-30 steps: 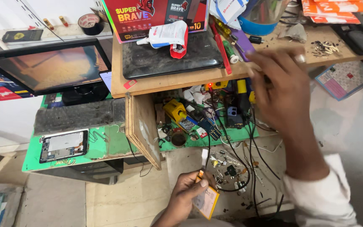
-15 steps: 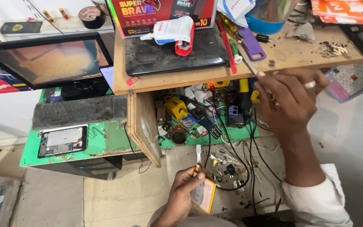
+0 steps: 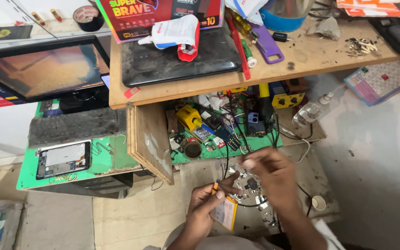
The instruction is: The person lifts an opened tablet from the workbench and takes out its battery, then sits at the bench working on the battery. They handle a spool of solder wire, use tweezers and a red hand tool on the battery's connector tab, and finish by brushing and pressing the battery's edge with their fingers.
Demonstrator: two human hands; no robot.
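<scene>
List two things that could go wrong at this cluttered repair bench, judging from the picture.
1. The left hand pinches a thin yellow battery by its edge; it could slip or bend.
2. The right hand works among loose black wires, which might snag and drag small parts off the board.

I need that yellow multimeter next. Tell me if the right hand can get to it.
Probably yes. The right hand is just below the green mat where the yellow multimeter lies uncovered; only loose wires and small parts lie between.

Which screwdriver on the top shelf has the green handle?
The short screwdriver lying between the long red tool and the purple tool; the one further back has a yellow handle.
</scene>
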